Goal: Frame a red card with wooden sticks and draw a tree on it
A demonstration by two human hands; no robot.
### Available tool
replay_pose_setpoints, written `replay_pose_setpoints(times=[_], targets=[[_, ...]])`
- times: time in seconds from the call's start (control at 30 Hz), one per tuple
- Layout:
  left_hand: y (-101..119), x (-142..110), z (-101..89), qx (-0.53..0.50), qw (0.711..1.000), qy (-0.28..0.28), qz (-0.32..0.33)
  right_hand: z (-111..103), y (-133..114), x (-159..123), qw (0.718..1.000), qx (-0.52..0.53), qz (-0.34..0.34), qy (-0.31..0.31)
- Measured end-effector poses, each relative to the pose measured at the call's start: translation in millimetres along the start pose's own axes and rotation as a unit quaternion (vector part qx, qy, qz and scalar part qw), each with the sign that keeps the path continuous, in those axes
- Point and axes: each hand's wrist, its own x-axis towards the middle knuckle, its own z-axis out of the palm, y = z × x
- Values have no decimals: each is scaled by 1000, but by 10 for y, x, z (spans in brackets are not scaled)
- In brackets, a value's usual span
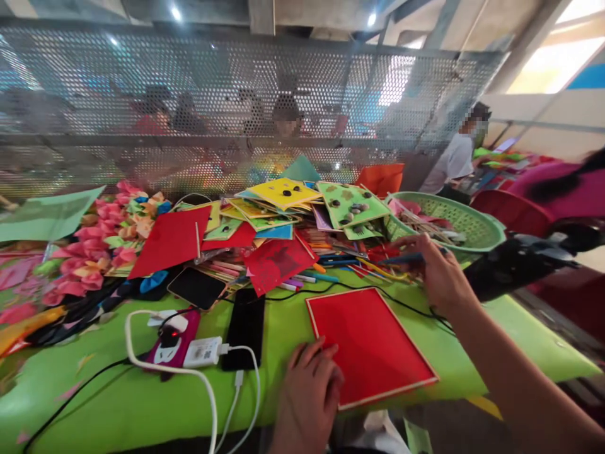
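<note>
A red rectangular board (pixel 373 343) with a pale wooden border lies flat on the green table cover in front of me. My left hand (pixel 312 388) rests at its left edge, fingers loosely bent and touching the board, with nothing visible in them. Beyond the board's far right corner, my right hand (pixel 442 274) is closed on a slim dark blue pen (pixel 401 258) among the supplies. Close to that hand are yellow-handled scissors (pixel 385 270) and the green basket (pixel 494 233), which contains sticks and pink pieces.
Decorated cards (pixel 283 192) are piled at the back. Fabric flowers (pixel 101 246) cover the left side. A power strip (pixel 174 340) with white cables and two phones (pixel 243 331) lie left of the board; a black cord (pixel 401 302) runs behind it. A perforated metal screen (pixel 212 82) stands beyond.
</note>
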Motion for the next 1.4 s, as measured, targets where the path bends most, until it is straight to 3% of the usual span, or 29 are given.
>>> replay_pose_setpoints(times=[0.2, 0.4, 0.63, 1.0, 1.2, 1.4], targets=[[52, 5, -53, -5, 999, -38, -28, 53, -1, 360, 993, -89, -72, -2], [-13, -44, 79, -29, 999, -2, -30, 187, 96, 617, 966, -224, -124, -30], [-105, -61, 144, -39, 999, 14, -4, 324, 232, 825, 908, -379, -166, -67], [-77, -43, 122, 16, 999, 32, 12, 571, 588, 991, 795, -568, -171, -129], [-105, -50, 158, 6, 998, 53, 18, 550, 519, 1159, 793, -582, -165, -76], [-40, -43, 97, 6, 1000, 26, -3, 403, 326, 1356, 806, -578, -115, -55]])
